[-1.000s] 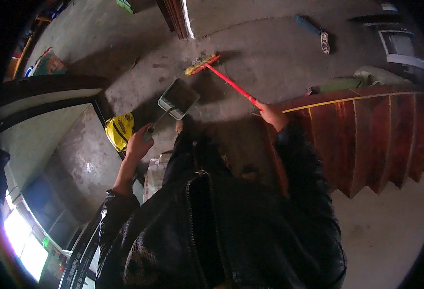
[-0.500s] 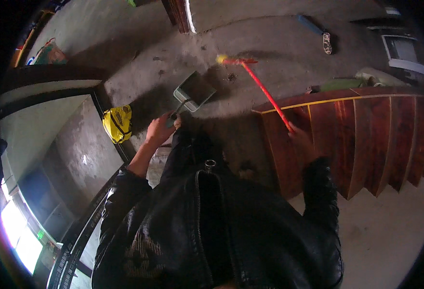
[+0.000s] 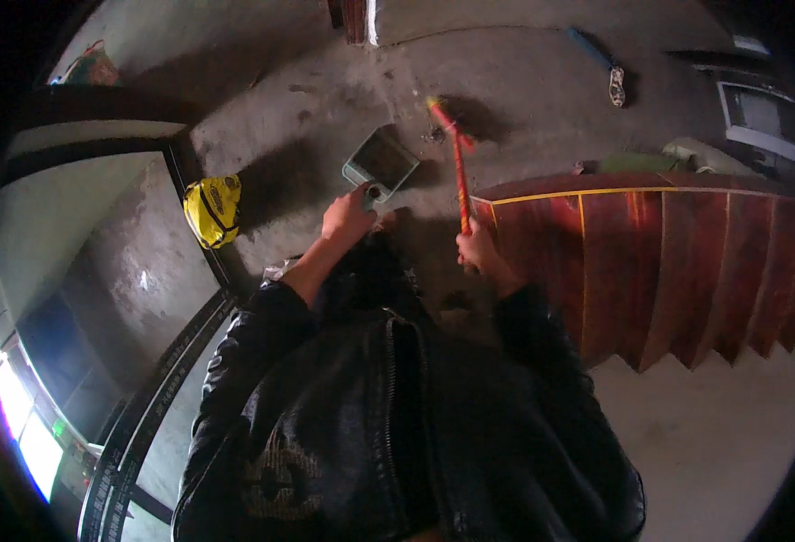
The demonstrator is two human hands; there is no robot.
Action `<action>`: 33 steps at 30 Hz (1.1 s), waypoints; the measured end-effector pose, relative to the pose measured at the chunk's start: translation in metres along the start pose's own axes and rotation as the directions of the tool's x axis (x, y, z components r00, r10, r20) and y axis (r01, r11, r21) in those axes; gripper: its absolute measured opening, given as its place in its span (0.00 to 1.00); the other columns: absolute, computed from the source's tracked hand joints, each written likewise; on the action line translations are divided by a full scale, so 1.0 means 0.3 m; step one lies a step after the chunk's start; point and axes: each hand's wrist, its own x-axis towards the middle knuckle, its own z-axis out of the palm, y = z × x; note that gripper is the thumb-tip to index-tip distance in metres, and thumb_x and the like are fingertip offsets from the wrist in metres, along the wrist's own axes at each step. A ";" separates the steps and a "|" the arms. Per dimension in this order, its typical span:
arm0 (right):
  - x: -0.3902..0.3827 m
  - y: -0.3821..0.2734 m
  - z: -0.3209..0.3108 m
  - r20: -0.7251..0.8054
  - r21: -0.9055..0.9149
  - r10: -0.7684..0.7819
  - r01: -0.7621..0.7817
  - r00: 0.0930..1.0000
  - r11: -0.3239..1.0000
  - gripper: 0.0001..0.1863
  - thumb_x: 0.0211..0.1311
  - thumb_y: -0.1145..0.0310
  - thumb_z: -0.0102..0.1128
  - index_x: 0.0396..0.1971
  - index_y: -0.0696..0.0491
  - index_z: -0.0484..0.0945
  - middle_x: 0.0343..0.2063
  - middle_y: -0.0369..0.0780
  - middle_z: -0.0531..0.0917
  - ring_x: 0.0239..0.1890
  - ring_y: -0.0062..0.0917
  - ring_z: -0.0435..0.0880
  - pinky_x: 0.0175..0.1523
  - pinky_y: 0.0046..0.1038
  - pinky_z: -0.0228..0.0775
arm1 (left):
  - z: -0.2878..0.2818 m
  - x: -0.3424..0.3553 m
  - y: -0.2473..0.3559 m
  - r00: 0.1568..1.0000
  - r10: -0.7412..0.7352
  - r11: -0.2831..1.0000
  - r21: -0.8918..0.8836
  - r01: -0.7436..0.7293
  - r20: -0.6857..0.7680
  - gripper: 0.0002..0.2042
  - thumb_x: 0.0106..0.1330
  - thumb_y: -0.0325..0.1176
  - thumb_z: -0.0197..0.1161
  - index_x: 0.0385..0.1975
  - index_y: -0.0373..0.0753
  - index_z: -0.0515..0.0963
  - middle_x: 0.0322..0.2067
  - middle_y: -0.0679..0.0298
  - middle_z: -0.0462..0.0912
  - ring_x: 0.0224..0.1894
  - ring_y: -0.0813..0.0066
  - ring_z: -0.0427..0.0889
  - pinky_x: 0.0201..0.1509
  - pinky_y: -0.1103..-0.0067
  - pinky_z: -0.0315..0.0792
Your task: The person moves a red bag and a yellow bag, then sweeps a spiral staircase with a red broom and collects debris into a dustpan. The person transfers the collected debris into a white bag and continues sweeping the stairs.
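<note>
My left hand (image 3: 347, 217) is closed round the handle of a grey-green dustpan (image 3: 383, 164), whose pan lies low over the grey floor and faces away from me. In my right hand (image 3: 481, 246) is the red stick of a broom (image 3: 460, 176). The broom's head, red with a yellow end, rests on the floor beyond the dustpan and to its right. A small heap of dark debris (image 3: 434, 135) lies beside the broom head, between it and the dustpan.
At my right rises a reddish-brown wooden staircase (image 3: 623, 271). A yellow bag (image 3: 212, 210) leans by a dark-framed glass panel (image 3: 176, 181) on the left. A blue object with a patterned end (image 3: 616, 81) lies at the far right. A post (image 3: 354, 23) stands at the far middle.
My right hand has come left, away from the stairs, bringing the broom stick nearly upright in view and its head closer to the debris. The dustpan has shifted right with my left hand.
</note>
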 end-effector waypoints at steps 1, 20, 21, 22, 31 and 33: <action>-0.041 0.041 0.021 0.031 -0.068 -0.081 0.083 0.996 0.994 0.16 0.56 0.68 0.47 0.45 0.55 0.69 0.29 0.47 0.78 0.24 0.33 0.79 0.29 0.32 0.72 | 0.008 0.009 -0.014 1.000 0.004 1.000 0.002 -0.004 -0.005 0.27 0.48 0.38 0.58 0.53 0.47 0.67 0.41 0.51 0.77 0.45 0.54 0.75 0.47 0.65 0.71; 0.288 0.018 -0.040 0.057 -0.164 -0.209 0.216 0.976 0.963 0.06 0.54 0.72 0.51 0.33 0.50 0.70 0.16 0.35 0.71 0.12 0.23 0.68 0.17 0.28 0.62 | -0.109 -0.065 -0.119 1.000 -0.014 1.000 0.016 0.013 0.020 0.26 0.49 0.37 0.58 0.53 0.48 0.68 0.39 0.52 0.78 0.42 0.54 0.77 0.45 0.64 0.72; 0.249 0.062 0.047 0.065 -0.236 -0.323 0.329 0.944 0.914 0.09 0.53 0.71 0.52 0.35 0.51 0.69 0.17 0.37 0.72 0.13 0.24 0.69 0.19 0.28 0.64 | -0.109 -0.078 -0.152 1.000 -0.018 1.000 0.010 0.018 -0.004 0.26 0.49 0.37 0.58 0.53 0.48 0.68 0.39 0.51 0.78 0.43 0.54 0.77 0.45 0.64 0.72; 0.197 0.103 0.124 0.062 -0.310 -0.432 0.429 0.900 0.849 0.11 0.52 0.71 0.53 0.37 0.52 0.69 0.17 0.38 0.72 0.15 0.24 0.70 0.21 0.29 0.65 | -0.107 -0.090 -0.172 1.000 -0.013 1.000 0.003 0.013 -0.025 0.26 0.49 0.37 0.58 0.53 0.48 0.68 0.39 0.51 0.78 0.43 0.54 0.77 0.45 0.64 0.72; -0.294 0.212 -0.005 0.132 -0.166 -0.407 0.425 0.904 0.890 0.25 0.51 0.71 0.56 0.52 0.55 0.68 0.31 0.40 0.75 0.34 0.25 0.74 0.36 0.26 0.68 | -0.092 -0.077 -0.194 1.000 0.011 1.000 0.004 -0.011 0.020 0.27 0.49 0.38 0.58 0.53 0.45 0.68 0.39 0.50 0.78 0.43 0.52 0.76 0.46 0.64 0.71; -0.206 0.300 -0.077 -0.012 -0.021 -0.306 0.306 0.952 0.952 0.24 0.52 0.71 0.56 0.52 0.52 0.68 0.33 0.41 0.77 0.34 0.27 0.77 0.36 0.26 0.71 | -0.124 -0.106 -0.192 0.997 0.067 0.998 0.015 -0.068 0.025 0.27 0.49 0.38 0.58 0.53 0.45 0.68 0.38 0.49 0.78 0.43 0.52 0.76 0.46 0.64 0.71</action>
